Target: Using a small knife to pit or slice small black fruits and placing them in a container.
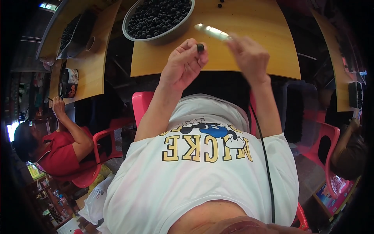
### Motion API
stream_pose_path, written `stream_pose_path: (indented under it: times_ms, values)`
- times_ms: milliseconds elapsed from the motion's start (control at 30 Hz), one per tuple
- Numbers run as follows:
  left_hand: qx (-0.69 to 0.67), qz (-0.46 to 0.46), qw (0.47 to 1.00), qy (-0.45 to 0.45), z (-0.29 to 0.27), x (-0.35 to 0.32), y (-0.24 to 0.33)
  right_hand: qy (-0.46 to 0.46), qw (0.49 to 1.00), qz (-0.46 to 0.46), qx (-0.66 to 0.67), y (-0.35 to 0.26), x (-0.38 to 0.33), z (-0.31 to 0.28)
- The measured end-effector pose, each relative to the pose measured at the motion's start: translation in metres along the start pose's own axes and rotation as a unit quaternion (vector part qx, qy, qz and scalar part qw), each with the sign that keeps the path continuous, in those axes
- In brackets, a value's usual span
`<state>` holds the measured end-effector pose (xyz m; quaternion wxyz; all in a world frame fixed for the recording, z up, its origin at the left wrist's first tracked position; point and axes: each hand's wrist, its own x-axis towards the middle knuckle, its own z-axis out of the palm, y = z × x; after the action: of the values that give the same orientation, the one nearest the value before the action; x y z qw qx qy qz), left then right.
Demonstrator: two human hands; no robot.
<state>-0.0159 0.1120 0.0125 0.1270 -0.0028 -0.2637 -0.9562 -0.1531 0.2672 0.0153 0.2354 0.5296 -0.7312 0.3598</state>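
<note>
**One dark berry pinched, knife up, big bowl still heaped**

So here's the state of things. The left hand [183, 62] has its grip closed tight on a single small dark berry [200, 47], pinched at the fingertips and held up over the near edge of the wooden bench [253, 58]. The right hand [249, 54] is blurred, but its grip looks wrapped around the handle end of a small knife [212, 31], with the shiny blade pointing up and to the left. The blade sits just above and to the right of the berry, close but not touching it as far as I can see.

As for progress, going by the round metal bowl [130, 33] just beyond the left hand, it's heaped with the same dark berries, so my guess is there's loads left to get through. A few loose ones lie further back on the bench [220, 4]. I can't see any separate heap of finished berries, so I can't say how much is done.

Around them: another bench on the left carries a dark tray [74, 33] of what looks like more berries and a round tin [69, 82]. A person in a red shirt [58, 150] sits at it on a red chair [102, 138], and there's someone else at the far right edge [350, 150], mostly cut off.
</note>
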Motion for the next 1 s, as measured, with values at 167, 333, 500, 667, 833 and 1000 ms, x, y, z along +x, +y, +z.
stream_pose_path:
  times_ms: [167,333,500,667,833,1000]
  values:
    - [0.029,0.007,0.999,0.035,0.006,0.001,0.008,0.127,0.962,0.189,0.149,0.022,0.006,0.005]
    - [0.024,-0.048,0.998,-0.012,0.006,-0.008,0.015,0.101,0.952,0.231,0.173,0.03,-0.003,0.015]
    - [0.108,0.026,0.994,0.006,-0.005,0.0,0.062,0.09,0.924,0.305,0.212,0.029,-0.005,0.014]
    - [0.515,0.102,0.848,0.078,-0.019,0.031,0.148,0.056,0.943,0.26,0.201,0.026,-0.005,0.019]
    - [0.769,0.06,0.621,0.141,-0.025,0.068,0.166,0.027,0.943,0.264,0.203,0.022,-0.004,0.017]
    - [0.87,-0.005,0.479,0.12,-0.025,0.088,0.166,0.022,0.95,0.26,0.17,0.022,-0.001,0.017]
